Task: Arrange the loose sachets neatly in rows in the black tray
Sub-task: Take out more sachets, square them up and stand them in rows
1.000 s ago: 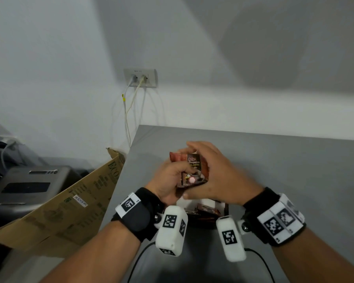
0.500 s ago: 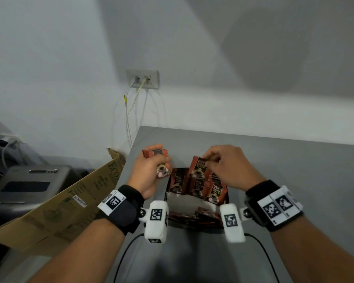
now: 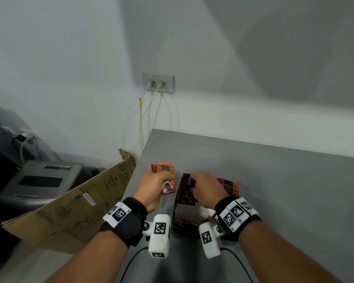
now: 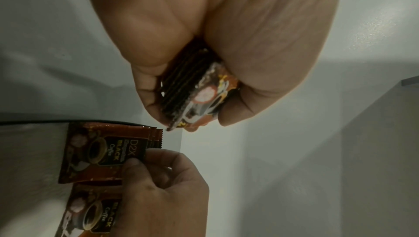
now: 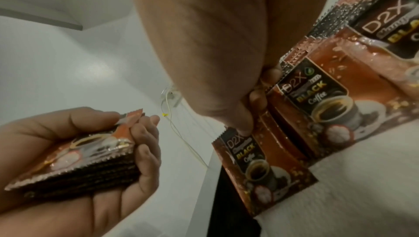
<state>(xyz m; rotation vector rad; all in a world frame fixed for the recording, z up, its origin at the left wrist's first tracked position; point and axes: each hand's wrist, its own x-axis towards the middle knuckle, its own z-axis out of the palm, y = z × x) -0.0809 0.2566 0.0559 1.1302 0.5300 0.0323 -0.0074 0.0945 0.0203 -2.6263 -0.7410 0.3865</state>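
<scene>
Feeding from a stack of sachets (image 5: 75, 162) gripped in the left hand (image 3: 155, 186), kept just beside the black tray (image 3: 175, 209) so the next one is close. Pinching one sachet (image 5: 256, 158) with the right hand (image 3: 207, 190), lowered upright against the row of sachets (image 5: 328, 101) inside the tray, probably to keep the rows tight and labels facing one way.
</scene>
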